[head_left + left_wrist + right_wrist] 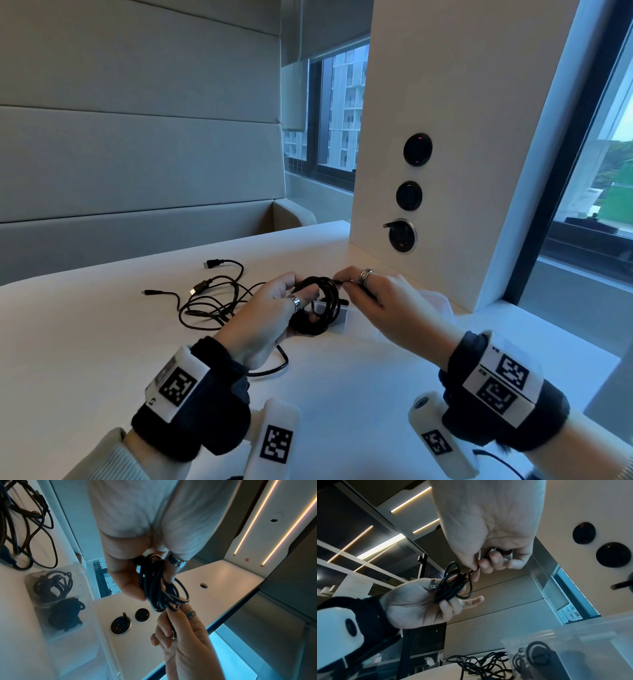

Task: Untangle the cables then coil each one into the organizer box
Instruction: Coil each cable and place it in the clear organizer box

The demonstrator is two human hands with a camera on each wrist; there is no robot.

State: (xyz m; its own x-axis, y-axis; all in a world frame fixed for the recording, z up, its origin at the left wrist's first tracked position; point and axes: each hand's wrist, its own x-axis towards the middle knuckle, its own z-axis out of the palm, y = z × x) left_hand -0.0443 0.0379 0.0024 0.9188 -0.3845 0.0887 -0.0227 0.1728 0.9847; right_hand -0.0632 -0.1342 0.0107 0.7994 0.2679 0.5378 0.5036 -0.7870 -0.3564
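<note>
— Starting at the left: the loose tangle point(212, 298) lies on the tabletop point(102, 342), and a strand trails from it under the left hand point(270, 315), whose fingers curl round the coil point(317, 305).

— Could that strand snag?

— Likely, dragging the tangle. The right hand point(373, 301) pinches the coil's free end; slack loops may spring open before reaching the organizer box point(51, 601).

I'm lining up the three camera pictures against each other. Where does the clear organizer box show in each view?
Head: organizer box right of centre, mostly hidden behind the right hand.
Left wrist: lower left, on the table, two coiled cables inside.
Right wrist: bottom right corner, blurred, a coil inside.
Shared landmark: the round black wall sockets, seen in all three views.
</note>
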